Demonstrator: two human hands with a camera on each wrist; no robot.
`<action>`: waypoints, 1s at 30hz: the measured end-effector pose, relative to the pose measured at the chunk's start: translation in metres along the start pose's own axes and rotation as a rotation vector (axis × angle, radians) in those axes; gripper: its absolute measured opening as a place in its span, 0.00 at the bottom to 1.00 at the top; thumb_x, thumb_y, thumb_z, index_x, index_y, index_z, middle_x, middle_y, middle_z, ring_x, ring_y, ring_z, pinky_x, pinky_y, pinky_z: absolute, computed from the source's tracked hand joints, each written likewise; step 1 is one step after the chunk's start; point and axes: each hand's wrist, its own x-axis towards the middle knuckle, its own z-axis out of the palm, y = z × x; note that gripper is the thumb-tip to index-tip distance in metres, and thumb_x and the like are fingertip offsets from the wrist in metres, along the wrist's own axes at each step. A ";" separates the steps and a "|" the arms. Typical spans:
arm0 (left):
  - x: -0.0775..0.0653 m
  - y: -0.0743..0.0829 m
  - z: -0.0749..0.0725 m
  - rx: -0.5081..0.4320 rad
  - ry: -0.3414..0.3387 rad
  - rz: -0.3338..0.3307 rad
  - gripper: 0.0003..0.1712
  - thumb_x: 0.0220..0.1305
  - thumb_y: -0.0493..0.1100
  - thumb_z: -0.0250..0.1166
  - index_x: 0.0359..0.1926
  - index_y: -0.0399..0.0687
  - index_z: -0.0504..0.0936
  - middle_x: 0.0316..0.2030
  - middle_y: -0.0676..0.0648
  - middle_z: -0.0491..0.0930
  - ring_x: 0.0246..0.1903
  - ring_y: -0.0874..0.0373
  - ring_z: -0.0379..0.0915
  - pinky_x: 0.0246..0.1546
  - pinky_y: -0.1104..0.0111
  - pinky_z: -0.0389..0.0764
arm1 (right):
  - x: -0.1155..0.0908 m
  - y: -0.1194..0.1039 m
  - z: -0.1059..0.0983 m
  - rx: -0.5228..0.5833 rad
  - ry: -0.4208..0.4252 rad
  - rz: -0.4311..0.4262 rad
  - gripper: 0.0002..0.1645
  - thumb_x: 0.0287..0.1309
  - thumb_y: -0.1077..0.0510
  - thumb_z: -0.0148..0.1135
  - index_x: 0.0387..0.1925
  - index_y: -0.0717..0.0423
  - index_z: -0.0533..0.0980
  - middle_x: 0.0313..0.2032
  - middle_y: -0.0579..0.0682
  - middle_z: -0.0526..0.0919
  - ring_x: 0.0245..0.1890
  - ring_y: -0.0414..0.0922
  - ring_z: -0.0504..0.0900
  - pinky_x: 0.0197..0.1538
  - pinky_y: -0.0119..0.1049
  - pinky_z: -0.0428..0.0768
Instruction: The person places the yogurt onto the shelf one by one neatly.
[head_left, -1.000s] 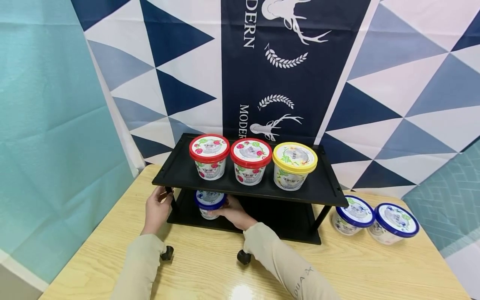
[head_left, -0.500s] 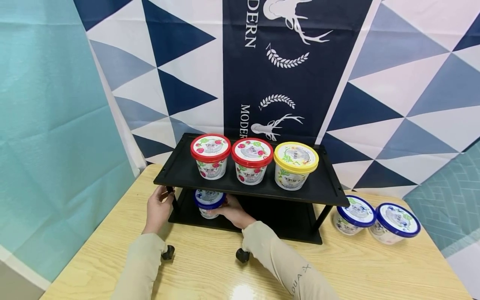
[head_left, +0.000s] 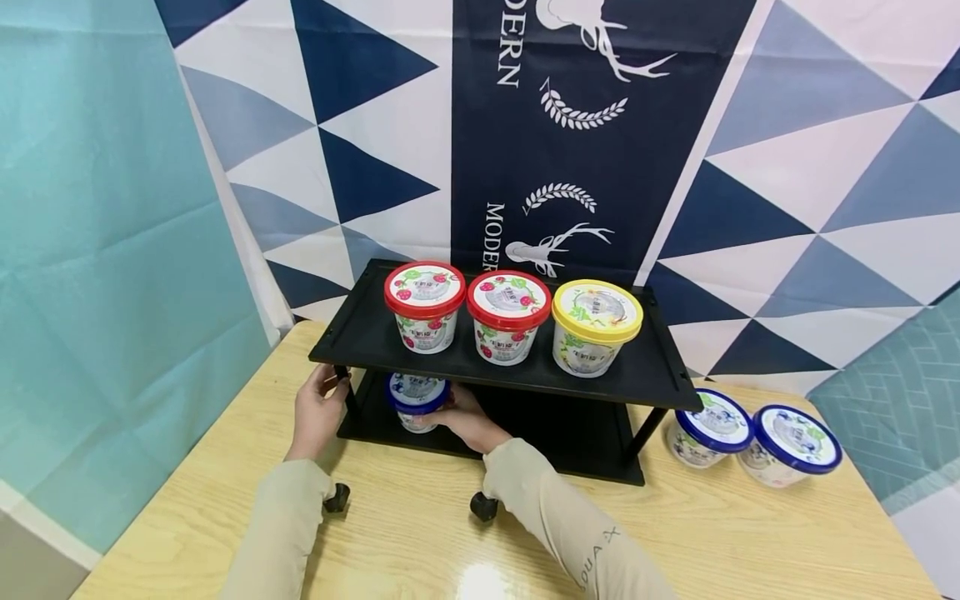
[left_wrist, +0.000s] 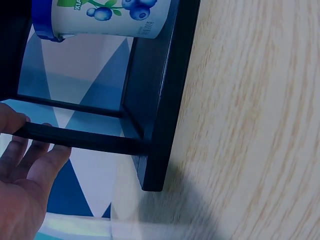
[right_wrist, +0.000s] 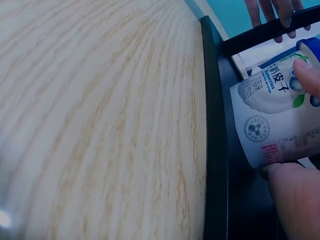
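Observation:
A blue-lidded tub (head_left: 417, 393) with blueberry print stands on the lower tier (head_left: 525, 433) of a black two-tier rack, near its left end. My right hand (head_left: 467, 419) grips this tub from its right side; in the right wrist view the thumb and a finger lie against the tub's wall (right_wrist: 257, 107). At the rack's left front post (left_wrist: 85, 139), my left hand (head_left: 318, 414) holds on, thumb on one side and fingers on the other. The upper tier partly covers the fingertips of both hands in the head view.
Two red-lidded tubs (head_left: 425, 304) (head_left: 507, 315) and a yellow-lidded tub (head_left: 596, 325) stand on the upper tier (head_left: 360, 333). Two more blue-lidded tubs (head_left: 712, 427) (head_left: 791, 446) sit right of the rack on the wooden table (head_left: 405, 533). A patterned cloth (head_left: 375, 167) hangs behind.
The head view has shifted slightly. Both hands keep their holds, and the tub stays in about the same place on the lower tier.

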 end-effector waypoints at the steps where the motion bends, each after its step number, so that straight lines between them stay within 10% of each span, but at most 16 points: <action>1: 0.001 0.000 0.000 0.002 0.003 0.004 0.21 0.66 0.32 0.53 0.60 0.46 0.72 0.53 0.39 0.74 0.55 0.46 0.72 0.50 0.71 0.76 | 0.000 0.000 -0.001 -0.001 -0.001 0.001 0.45 0.47 0.65 0.69 0.66 0.48 0.60 0.60 0.54 0.71 0.60 0.52 0.71 0.61 0.46 0.74; 11: 0.002 0.002 0.001 0.006 -0.007 -0.001 0.22 0.66 0.32 0.52 0.60 0.46 0.71 0.53 0.39 0.73 0.56 0.46 0.72 0.52 0.64 0.76 | 0.000 -0.002 -0.002 -0.042 0.026 0.001 0.46 0.46 0.65 0.70 0.66 0.49 0.60 0.60 0.55 0.72 0.59 0.52 0.73 0.60 0.45 0.76; 30: 0.000 0.001 0.002 0.020 0.016 0.009 0.18 0.66 0.32 0.52 0.56 0.40 0.73 0.52 0.37 0.74 0.55 0.43 0.72 0.37 0.94 0.67 | -0.029 -0.005 -0.043 -0.128 0.127 0.042 0.40 0.52 0.55 0.68 0.65 0.57 0.63 0.63 0.59 0.68 0.66 0.57 0.64 0.67 0.50 0.67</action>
